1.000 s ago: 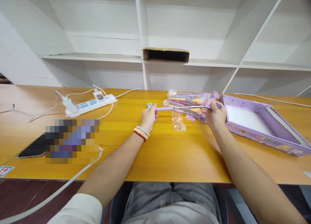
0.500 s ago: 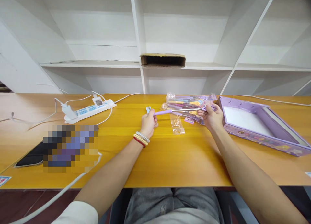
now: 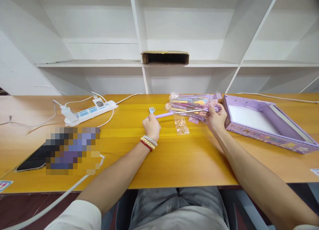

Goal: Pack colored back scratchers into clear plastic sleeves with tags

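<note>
Stretched between my hands is a purple-handled metal rod (image 3: 163,115), a little above the table. My left hand (image 3: 152,126) is closed on its purple handle end. A small light-blue hand-shaped piece (image 3: 152,109) sticks up just beyond my left fingers; what it joins is hidden. My right hand (image 3: 216,117) pinches the rod's far end, near a purple head partly covered by the fingers. Behind the rod lie several wrapped sticks (image 3: 186,102) in clear plastic, with blue, yellow and pink parts. An empty clear wrapper (image 3: 181,125) lies in front of them.
At the right stands an open purple box (image 3: 264,138) with a white bottom. A white power strip (image 3: 91,113) with plugs and cables sits at the left, a black phone (image 3: 33,157) nearer. A cardboard box (image 3: 165,58) rests on the white shelf behind.
The light-blue piece stands out more above my left hand, which has turned slightly. The rod is still held between both hands. The whole view has shifted a little.
</note>
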Available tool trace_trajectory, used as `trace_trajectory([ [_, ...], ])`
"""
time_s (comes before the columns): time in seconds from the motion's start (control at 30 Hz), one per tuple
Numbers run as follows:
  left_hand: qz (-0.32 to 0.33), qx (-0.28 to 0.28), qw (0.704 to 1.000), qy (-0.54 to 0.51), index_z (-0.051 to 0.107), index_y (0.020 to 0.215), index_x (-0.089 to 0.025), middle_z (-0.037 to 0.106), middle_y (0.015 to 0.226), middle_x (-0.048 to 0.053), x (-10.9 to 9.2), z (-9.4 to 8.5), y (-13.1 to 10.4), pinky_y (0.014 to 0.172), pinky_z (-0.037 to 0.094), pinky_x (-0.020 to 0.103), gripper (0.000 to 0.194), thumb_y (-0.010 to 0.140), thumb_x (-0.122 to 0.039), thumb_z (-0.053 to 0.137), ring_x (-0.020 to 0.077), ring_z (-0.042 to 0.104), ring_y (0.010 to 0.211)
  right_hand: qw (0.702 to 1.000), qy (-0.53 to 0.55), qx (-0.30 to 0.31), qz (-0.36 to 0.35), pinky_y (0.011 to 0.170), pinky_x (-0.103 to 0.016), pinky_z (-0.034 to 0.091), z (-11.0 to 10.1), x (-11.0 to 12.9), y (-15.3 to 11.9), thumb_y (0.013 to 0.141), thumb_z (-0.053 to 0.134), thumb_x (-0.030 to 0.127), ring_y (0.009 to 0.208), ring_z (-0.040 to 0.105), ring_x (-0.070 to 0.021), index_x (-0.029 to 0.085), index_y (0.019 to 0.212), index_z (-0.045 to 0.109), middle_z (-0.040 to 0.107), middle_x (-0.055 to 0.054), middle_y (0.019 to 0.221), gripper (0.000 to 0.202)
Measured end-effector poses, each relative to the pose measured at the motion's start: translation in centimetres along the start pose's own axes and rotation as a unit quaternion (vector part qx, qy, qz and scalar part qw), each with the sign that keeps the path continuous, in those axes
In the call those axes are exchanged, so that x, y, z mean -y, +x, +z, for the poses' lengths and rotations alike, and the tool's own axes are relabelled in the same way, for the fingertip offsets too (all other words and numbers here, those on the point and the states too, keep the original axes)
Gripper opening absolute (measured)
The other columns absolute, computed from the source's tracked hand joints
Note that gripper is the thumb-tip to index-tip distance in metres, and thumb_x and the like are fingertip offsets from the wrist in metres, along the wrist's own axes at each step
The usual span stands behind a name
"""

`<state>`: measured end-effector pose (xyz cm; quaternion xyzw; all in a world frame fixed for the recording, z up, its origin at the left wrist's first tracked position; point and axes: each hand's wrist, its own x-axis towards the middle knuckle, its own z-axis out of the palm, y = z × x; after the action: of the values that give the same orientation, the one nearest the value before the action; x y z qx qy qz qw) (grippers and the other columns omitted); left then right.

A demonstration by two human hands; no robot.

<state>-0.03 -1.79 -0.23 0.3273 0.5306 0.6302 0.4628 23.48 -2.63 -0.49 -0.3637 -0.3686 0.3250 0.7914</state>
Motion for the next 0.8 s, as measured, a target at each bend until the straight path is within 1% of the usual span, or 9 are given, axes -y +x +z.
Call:
trace_trajectory([
  [0.1,0.023,-0.012,0.999,-0.032,0.027,0.059,-0.022,0.027,0.039,-0.009,0.0,-0.1,0.3,0.032,0.020,0.019,0.020,0.075,-0.026,0.038,0.0068,0.026,0.030,1.000,-0.006,0.003,0.006,0.046,-0.027,0.052,-0.1,0.2,0.0,0.061,0.072,0.038,0.050,0.062,-0.0132,0.025,0.083,0.041,0.050,0.009,0.062,0.039],
  [0.17,0.010,0.000,0.999,-0.043,0.027,0.059,-0.022,0.025,0.038,-0.009,0.1,0.0,0.1,0.032,0.019,0.019,0.020,0.074,-0.026,0.040,0.0060,0.024,0.029,1.000,-0.014,0.009,0.009,0.046,-0.027,0.052,0.0,0.3,-0.2,0.061,0.072,0.039,0.050,0.062,-0.0137,0.026,0.082,0.041,0.050,0.009,0.060,0.040],
  [0.33,-0.069,0.097,0.992,-0.036,0.032,0.057,-0.021,0.027,0.037,-0.009,0.4,1.4,-2.3,0.031,0.015,0.018,0.024,0.075,-0.028,0.045,0.0046,0.024,0.028,0.995,-0.040,0.086,0.017,0.047,-0.027,0.051,2.1,0.4,-2.0,0.066,0.068,0.043,0.052,0.062,-0.0140,0.025,0.085,0.044,0.056,0.004,0.065,0.036],
  [0.4,-0.054,0.118,0.990,-0.056,0.035,0.056,-0.020,0.028,0.037,-0.008,0.4,1.7,-2.9,0.030,0.017,0.018,0.028,0.077,-0.034,0.046,0.0047,0.025,0.029,0.996,-0.036,0.081,-0.006,0.047,-0.027,0.051,2.7,0.3,-2.6,0.070,0.065,0.046,0.053,0.062,-0.0138,0.025,0.087,0.044,0.059,0.003,0.068,0.034],
  [0.47,-0.032,0.141,0.989,-0.037,0.039,0.055,-0.018,0.034,0.036,-0.006,0.1,1.3,-2.5,0.030,0.019,0.018,0.032,0.077,-0.039,0.048,0.0046,0.027,0.029,0.996,-0.040,0.084,-0.004,0.046,-0.026,0.051,2.7,0.2,-2.7,0.071,0.064,0.046,0.052,0.062,-0.0138,0.025,0.087,0.045,0.059,0.004,0.066,0.033],
  [0.57,-0.015,0.204,0.978,0.041,0.047,0.052,-0.014,0.042,0.038,-0.002,-0.7,-0.1,-0.5,0.031,0.019,0.017,0.035,0.074,-0.040,0.057,0.0044,0.032,0.029,0.981,-0.093,0.166,0.041,0.043,-0.026,0.049,1.4,0.0,-2.2,0.068,0.068,0.043,0.048,0.060,-0.0147,0.021,0.080,0.050,0.060,0.003,0.058,0.031],
  [0.67,0.004,0.281,0.954,0.102,0.056,0.055,-0.010,0.052,0.044,0.004,-1.7,-1.6,1.4,0.031,0.021,0.017,0.033,0.071,-0.038,0.062,0.0042,0.036,0.031,0.946,-0.161,0.271,0.075,0.039,-0.025,0.044,0.4,0.1,-1.8,0.067,0.070,0.041,0.041,0.056,-0.0134,0.017,0.076,0.053,0.061,0.001,0.053,0.031],
  [0.73,-0.021,0.342,0.931,0.130,0.062,0.065,-0.009,0.054,0.046,0.005,-2.2,-2.2,1.8,0.031,0.019,0.017,0.023,0.068,-0.032,0.065,0.0036,0.034,0.031,0.922,-0.205,0.317,0.084,0.036,-0.022,0.039,0.4,0.5,-2.0,0.068,0.068,0.041,0.037,0.051,-0.0107,0.016,0.079,0.056,0.058,0.002,0.049,0.030],
  [0.8,-0.061,0.380,0.912,0.143,0.065,0.073,-0.010,0.050,0.044,0.002,-2.7,-2.5,1.7,0.031,0.015,0.016,0.019,0.067,-0.028,0.067,0.0026,0.029,0.030,0.902,-0.253,0.341,0.079,0.036,-0.021,0.035,0.6,1.0,-2.4,0.068,0.068,0.040,0.036,0.048,-0.0085,0.016,0.081,0.060,0.056,0.003,0.048,0.029],
])
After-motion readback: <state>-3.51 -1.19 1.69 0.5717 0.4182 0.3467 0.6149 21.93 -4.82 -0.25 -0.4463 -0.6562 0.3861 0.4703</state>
